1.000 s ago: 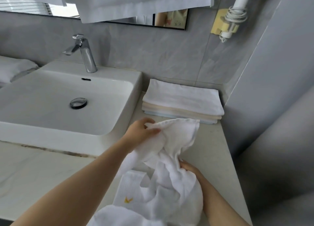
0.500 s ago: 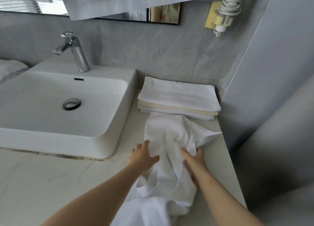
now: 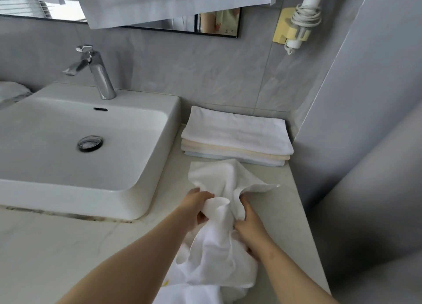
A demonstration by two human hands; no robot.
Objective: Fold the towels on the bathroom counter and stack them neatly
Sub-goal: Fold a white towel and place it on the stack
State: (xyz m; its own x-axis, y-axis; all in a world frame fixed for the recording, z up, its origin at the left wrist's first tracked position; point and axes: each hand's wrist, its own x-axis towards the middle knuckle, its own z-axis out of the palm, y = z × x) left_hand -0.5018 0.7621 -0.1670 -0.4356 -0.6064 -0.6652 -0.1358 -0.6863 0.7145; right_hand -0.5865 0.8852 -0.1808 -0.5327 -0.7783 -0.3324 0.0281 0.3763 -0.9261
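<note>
Both hands grip one crumpled white towel at the counter's near edge, toward its right end. The left hand bunches a fold in curled fingers, and the right hand clutches the cloth just beside it. The towel's far end lies spread on the counter, near a stack of folded towels in the far right corner. A white sink fills the left side, with a drain in its basin and a faucet behind.

We saw a white sink, its chrome faucet at the back rim. A hair dryer hung on the wall.
</note>
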